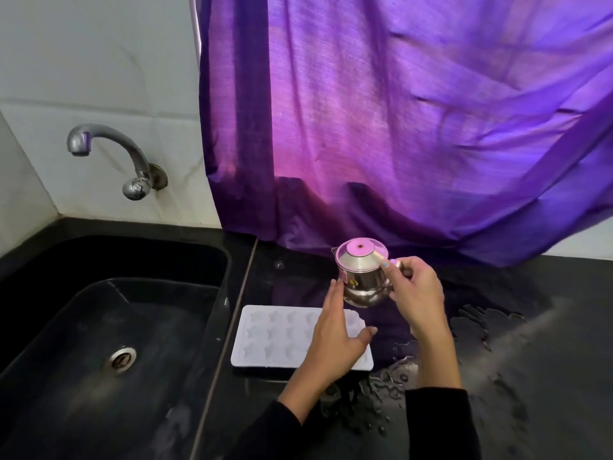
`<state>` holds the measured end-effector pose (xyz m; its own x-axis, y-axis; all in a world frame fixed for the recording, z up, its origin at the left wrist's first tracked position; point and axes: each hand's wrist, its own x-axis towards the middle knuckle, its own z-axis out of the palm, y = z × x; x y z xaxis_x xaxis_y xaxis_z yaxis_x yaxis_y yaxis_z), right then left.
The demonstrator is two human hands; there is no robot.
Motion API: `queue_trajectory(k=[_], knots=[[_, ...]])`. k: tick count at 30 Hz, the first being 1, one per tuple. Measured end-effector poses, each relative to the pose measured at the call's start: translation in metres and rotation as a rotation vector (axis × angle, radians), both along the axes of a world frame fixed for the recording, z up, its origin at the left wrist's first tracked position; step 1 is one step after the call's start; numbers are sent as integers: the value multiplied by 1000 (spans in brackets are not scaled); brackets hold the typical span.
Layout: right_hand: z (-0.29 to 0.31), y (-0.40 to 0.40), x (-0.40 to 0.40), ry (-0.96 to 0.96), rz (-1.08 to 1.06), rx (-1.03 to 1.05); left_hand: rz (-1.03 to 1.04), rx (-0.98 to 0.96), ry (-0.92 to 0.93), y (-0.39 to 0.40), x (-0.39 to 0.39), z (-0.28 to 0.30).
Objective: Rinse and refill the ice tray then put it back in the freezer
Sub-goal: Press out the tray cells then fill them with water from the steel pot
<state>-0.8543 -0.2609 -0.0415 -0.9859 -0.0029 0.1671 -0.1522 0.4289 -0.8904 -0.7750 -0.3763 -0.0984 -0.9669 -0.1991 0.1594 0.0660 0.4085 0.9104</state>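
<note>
White ice tray (285, 336) half behind left hand (335, 340)

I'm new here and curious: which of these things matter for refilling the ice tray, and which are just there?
In use:
ice tray
steel jug, gripped by the right hand, left hand touching it

Just there:
tap
sink
purple curtain
spilled water

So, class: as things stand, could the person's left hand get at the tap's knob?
Probably yes. The left hand rests open against the steel pot above the ice tray, holding nothing, and only the open sink lies between it and the knob.
</note>
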Motion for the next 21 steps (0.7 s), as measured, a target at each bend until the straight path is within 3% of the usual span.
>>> queue_trajectory(k=[11, 21], knots=[[5, 31, 13, -110, -100, 269, -149, 134, -115, 42, 15, -13], [7, 30, 14, -198, -104, 372, -159, 155, -146, 51, 13, -24]])
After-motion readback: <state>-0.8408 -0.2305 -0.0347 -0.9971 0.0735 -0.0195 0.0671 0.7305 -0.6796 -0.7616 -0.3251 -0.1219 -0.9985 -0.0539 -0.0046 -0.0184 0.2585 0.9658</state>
